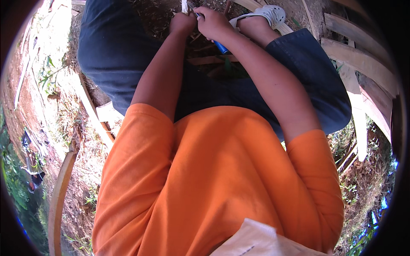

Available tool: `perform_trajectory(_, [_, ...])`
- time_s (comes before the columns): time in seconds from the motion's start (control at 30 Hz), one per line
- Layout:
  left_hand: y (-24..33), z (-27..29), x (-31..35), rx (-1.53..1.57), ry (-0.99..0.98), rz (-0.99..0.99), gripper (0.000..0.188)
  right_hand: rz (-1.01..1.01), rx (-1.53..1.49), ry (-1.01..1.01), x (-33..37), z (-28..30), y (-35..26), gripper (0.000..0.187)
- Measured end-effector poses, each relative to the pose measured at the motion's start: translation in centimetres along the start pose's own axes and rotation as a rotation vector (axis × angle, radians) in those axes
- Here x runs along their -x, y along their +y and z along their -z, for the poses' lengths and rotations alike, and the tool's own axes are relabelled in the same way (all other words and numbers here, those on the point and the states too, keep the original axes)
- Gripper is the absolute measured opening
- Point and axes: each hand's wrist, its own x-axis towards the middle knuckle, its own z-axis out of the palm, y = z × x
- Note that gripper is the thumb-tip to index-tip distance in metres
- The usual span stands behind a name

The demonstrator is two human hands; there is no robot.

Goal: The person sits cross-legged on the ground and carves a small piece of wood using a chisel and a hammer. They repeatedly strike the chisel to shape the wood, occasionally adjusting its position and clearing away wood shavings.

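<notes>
At the top centre, my left hand (182, 24) is closed round a pale, thin stick (184, 6) whose end points away from me. Close beside it, my right hand (213, 24) grips a blue-handled tool (221, 47). The butt of its handle sticks out below my palm. A narrow grey metal part shows by my right thumb, near the stick. Its tip is too small to tell whether it touches the wood. Both hands are between my bent legs, over dark ground with scraps.
A foot in a light clog (273, 16) is just beyond my right forearm. Curved-looking wooden boards (356, 55) lie at the right. Another long plank (62, 200) lies at the left on sunlit soil and grass. A pale cloth or paper piece (252, 239) is at the lower edge.
</notes>
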Motion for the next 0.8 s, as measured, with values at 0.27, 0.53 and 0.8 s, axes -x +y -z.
perform_trajectory(0.27, [-0.5, 0.0, -0.7, -0.058, 0.044, -0.01, 0.056, 0.101, 0.07, 0.139, -1.2, -2.2, 1.1, 0.039])
perform_trajectory(0.53, [-1.0, -0.6, -0.6, -0.008, -0.04, 0.001, 0.057, -0.013, -0.034, 0.046, -2.5, -1.7, 0.5, 0.041])
perform_trajectory(0.8, [-1.5, -1.6, -1.0, 0.011, 0.024, -0.001, 0.049, -0.109, -0.086, -0.105, 1.1, 0.7, -2.3, 0.046])
